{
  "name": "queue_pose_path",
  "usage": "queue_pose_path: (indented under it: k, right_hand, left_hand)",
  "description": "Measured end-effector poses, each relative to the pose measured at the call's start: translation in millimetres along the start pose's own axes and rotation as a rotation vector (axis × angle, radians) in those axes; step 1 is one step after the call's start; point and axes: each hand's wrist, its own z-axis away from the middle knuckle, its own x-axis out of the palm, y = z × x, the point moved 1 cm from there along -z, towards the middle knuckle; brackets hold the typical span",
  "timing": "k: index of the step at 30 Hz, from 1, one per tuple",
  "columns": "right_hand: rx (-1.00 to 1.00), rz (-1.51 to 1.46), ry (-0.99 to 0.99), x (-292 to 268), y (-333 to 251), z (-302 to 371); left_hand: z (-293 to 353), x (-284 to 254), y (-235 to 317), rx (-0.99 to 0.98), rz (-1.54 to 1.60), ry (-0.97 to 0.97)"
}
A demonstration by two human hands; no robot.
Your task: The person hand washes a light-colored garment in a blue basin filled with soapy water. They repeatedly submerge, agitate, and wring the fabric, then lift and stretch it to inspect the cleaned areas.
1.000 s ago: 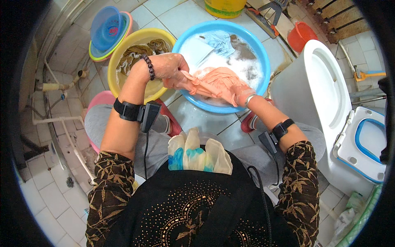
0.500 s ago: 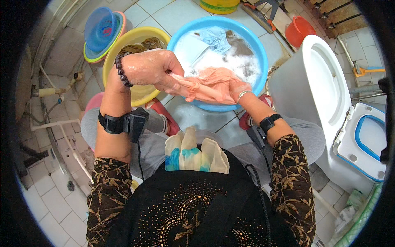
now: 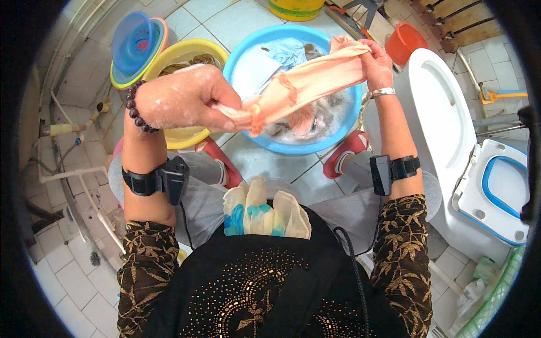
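Observation:
A wet peach-coloured cloth garment [image 3: 315,79] with a ruffled trim is stretched between my hands above the blue basin [image 3: 232,56]. Wet and flecked with suds, my left hand [image 3: 189,98] is closed round its left end. My right hand [image 3: 376,65] grips the other end, higher and farther off, over the basin's right rim. Below the garment, the basin holds foamy water, a light blue cloth [image 3: 287,52] and dark cloth partly under the suds. What kind of garment the peach one is, I cannot tell.
To the left stands a yellow basin [image 3: 217,48] with brown cloth in water, beside stacked blue and green basins [image 3: 132,45]. A red bucket [image 3: 407,42] is at the far right, near a white toilet [image 3: 445,112]. A yellow bucket [image 3: 296,8] stands at the back.
My right hand has risen out of the basin and moved right and away, pulling the peach garment taut. My left hand has shifted slightly left and nearer, still holding its end.

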Motion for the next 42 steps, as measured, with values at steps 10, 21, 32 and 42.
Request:
queue_pose_path:
  k: [10,21,32,42]
  right_hand:
    - [0.246,-0.183,0.016,-15.3,53.5,7.3]
    - [0.253,0.971,-0.694,-4.6,91.4,73.7]
    - [0.576,0.846,-1.005,-7.9,90.4,71.6]
    - [0.774,0.461,-0.748,-2.1,90.7,84.5]
  left_hand:
    - [6.9,13.1,20.4,0.039,-0.110,0.103]
    - [-27.1,73.3,14.6,-0.033,-0.297,-0.145]
    - [-19.0,71.9,28.8,0.223,-0.381,0.008]
    - [-21.3,83.9,28.2,0.248,-0.308,-0.002]
